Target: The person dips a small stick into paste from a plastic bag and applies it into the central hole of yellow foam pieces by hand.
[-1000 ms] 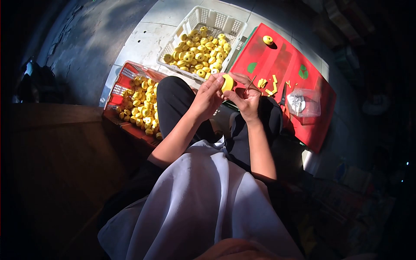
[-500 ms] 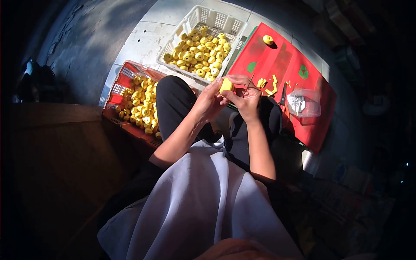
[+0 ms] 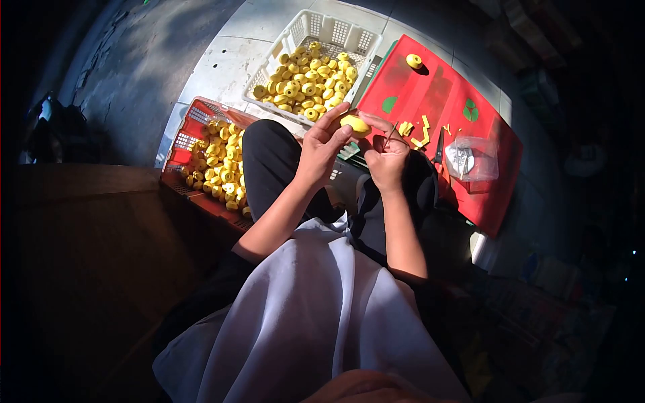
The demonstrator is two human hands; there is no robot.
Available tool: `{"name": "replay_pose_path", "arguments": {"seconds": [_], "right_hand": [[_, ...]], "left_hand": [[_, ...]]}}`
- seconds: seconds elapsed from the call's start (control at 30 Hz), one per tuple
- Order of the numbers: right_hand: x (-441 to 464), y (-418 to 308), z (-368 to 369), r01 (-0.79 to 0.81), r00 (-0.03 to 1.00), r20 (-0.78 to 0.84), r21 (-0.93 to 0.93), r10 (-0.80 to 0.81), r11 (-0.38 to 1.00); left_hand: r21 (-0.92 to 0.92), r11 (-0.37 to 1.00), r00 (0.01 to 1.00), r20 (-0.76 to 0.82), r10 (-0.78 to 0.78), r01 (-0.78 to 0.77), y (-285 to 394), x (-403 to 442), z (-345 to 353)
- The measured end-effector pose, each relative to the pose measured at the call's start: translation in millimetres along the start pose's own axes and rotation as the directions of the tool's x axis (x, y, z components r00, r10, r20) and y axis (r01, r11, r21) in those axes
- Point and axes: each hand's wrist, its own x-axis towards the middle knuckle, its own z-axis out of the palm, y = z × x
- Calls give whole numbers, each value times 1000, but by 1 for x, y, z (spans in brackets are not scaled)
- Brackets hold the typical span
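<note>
Between my two hands is a rounded yellow piece (image 3: 355, 125), lit by the sun. My left hand (image 3: 322, 146) has its thumb and fingers closed on the piece's left side. My right hand (image 3: 388, 156) is closed around a thin brown stick (image 3: 391, 134), which points up past its fingers, and one of its fingers reaches to the piece's far side. Beyond my hands stands a white crate (image 3: 371, 41) with many yellow pieces (image 3: 309, 87) in it. A red crate (image 3: 180, 144) to the left holds more of them.
On the right is a red board (image 3: 487, 195) bearing one yellow piece (image 3: 414, 61), yellow scraps (image 3: 422, 141), scissors (image 3: 439, 146) and a clear plastic bag (image 3: 484, 160) with something whitish inside. My knees lie between the red crate and the board.
The yellow piece has turned between my fingers and shows a different side. My right thumb has drawn back from it toward the stick, and my left fingers have shifted.
</note>
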Motion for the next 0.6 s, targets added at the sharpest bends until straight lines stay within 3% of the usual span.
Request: {"name": "replay_pose_path", "arguments": {"seconds": [0.03, 0.07, 0.1, 0.17, 0.2, 0.3, 0.33, 0.43, 0.47, 0.5, 0.57, 0.6], "right_hand": [[-4, -1, -4, 16, 999, 36, -161, -11, 987], [-6, 0, -4, 53, 998, 48, -205, -44, 977], [-8, 2, -5, 90, 995, 61, -247, -77, 965], [-6, 9, -2, 205, 979, 20, -106, -204, 973], [-6, 7, -3, 102, 995, -2, 18, -102, 995], [-6, 4, -1, 53, 998, -22, 140, -50, 989], [-2, 6, -3, 97, 995, -5, 186, -98, 978], [-2, 1, -2, 41, 997, -72, 219, -26, 975], [-4, 6, -3, 119, 991, -68, 41, -116, 992], [-8, 5, 0, 80, 996, -53, 41, -78, 996], [-7, 12, 1, 162, 983, -86, 7, -161, 987], [-6, 12, 0, 179, 980, -81, -29, -181, 983]], "left_hand": [[118, 991, 998, 6, 58, -59, 2, -1, 9], [233, 965, 993, 18, 116, -117, 3, -2, 13], [221, 970, 995, 23, 101, -103, 4, -2, 13], [199, 977, 996, 39, 75, -81, 7, 1, 13], [223, 969, 994, 36, 102, -108, 9, 3, 13], [54, 998, 1000, -4, 15, -15, 13, 9, 6], [50, 998, 1000, 10, 29, -30, 13, 9, 7], [37, 997, 997, 52, 65, -67, 10, 2, 13], [298, 926, 973, 98, 210, -230, 7, 1, 18], [477, 835, 961, 114, 251, -274, 9, -2, 21], [504, 852, 990, 84, 113, -140, 9, 0, 18], [503, 848, 986, 90, 140, -166, 8, 0, 17]]}}
